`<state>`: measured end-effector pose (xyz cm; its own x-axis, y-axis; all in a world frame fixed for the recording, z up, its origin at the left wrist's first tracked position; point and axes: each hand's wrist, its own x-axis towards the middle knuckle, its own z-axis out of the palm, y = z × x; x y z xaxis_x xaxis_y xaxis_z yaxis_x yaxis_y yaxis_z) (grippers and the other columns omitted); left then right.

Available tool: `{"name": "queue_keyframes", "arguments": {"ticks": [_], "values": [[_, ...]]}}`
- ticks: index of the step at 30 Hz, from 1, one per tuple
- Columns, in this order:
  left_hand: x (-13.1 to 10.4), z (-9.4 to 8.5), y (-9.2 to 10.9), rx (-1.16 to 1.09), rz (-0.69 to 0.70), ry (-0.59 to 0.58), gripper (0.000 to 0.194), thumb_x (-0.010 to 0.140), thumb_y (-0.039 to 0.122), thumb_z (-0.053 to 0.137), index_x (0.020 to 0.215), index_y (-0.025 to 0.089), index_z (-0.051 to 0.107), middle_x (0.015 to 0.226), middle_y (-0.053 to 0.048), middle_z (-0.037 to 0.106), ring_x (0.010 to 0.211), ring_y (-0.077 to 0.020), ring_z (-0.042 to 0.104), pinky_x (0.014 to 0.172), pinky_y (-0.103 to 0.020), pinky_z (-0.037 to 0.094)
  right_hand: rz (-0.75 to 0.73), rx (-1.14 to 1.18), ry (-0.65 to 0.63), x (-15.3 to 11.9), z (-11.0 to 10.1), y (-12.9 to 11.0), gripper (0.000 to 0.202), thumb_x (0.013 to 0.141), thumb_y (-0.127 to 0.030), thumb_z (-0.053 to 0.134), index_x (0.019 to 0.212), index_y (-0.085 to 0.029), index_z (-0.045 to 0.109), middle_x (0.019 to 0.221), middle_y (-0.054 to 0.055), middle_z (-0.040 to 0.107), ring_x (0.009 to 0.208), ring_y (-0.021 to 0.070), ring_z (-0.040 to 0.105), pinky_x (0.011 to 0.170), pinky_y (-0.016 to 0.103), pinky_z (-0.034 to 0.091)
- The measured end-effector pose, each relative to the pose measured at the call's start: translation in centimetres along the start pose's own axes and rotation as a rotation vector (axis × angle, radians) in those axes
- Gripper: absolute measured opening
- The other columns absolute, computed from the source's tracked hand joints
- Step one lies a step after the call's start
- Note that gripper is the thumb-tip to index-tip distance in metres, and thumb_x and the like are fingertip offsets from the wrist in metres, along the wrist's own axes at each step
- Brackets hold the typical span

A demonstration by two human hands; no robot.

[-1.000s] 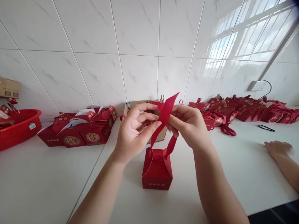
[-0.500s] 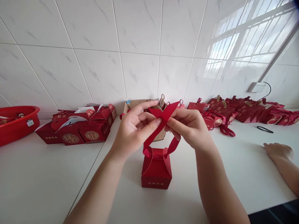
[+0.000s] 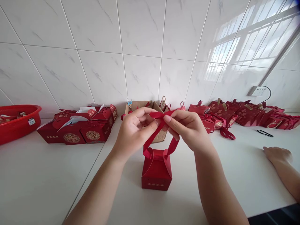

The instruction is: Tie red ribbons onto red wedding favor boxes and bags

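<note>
A small red box [image 3: 156, 175] stands upright on the white table, its curved top flaps folded together. From its two sides a red ribbon [image 3: 172, 146] rises into my hands, and its ends cross between my fingertips. My left hand [image 3: 139, 131] pinches the ribbon from the left, thumb against the crossing. From the right, my right hand [image 3: 188, 128] pinches it with the thumb laid over the crossing. Both hands are above the box and do not touch it. Fingers partly hide the crossing.
Red boxes [image 3: 93, 136] stand at the left, beside a red basin [image 3: 21, 132]. Behind my hands is a cardboard box [image 3: 159, 137]. Red bags [image 3: 249, 115] and a black loop [image 3: 265, 133] lie at the right, near another person's hand [image 3: 278, 154].
The ribbon ends that stuck up in a V are now folded down and lie flatter across the crossing. My right thumb has moved up onto them. The small box stays put.
</note>
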<state>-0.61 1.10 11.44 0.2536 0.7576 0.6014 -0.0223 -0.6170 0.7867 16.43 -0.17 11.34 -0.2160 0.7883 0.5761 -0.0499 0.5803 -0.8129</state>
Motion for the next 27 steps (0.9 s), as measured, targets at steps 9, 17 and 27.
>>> {"name": "queue_keyframes", "arguments": {"ticks": [9, 17, 27], "values": [[0.1, -0.2, -0.3, -0.018, 0.038, -0.058, 0.011, 0.084, 0.022, 0.066, 0.094, 0.022, 0.072, 0.081, 0.001, 0.074, 0.079, -0.0121, 0.070, 0.073, -0.019, 0.056, 0.137, 0.302, -0.090, 0.6, -0.7, 1.1, 0.022, 0.088, -0.035, 0.062, 0.073, -0.020, 0.067, 0.062, -0.003, 0.063, 0.045, 0.0049, 0.037, 0.041, 0.020, 0.027], [0.0, 0.2, -0.1, 0.002, -0.003, 0.025, 0.020, 0.077, 0.029, 0.073, 0.094, 0.019, 0.070, 0.093, -0.006, 0.072, 0.085, -0.0207, 0.069, 0.075, -0.033, 0.058, 0.151, 0.218, -0.080, 0.8, -0.4, 1.2, 0.024, 0.086, -0.039, 0.063, 0.074, -0.018, 0.068, 0.064, -0.002, 0.062, 0.046, 0.0051, 0.039, 0.044, 0.021, 0.031], [0.0, 0.3, -0.2, 0.011, 0.100, 0.138, 0.005, 0.077, 0.018, 0.073, 0.074, 0.022, 0.072, 0.075, 0.003, 0.070, 0.073, -0.0119, 0.066, 0.068, -0.024, 0.055, 0.068, 0.102, -0.011, 0.7, 0.2, 1.2, 0.030, 0.083, -0.040, 0.066, 0.064, -0.017, 0.065, 0.064, 0.000, 0.064, 0.050, 0.0076, 0.051, 0.049, 0.023, 0.042]]}}
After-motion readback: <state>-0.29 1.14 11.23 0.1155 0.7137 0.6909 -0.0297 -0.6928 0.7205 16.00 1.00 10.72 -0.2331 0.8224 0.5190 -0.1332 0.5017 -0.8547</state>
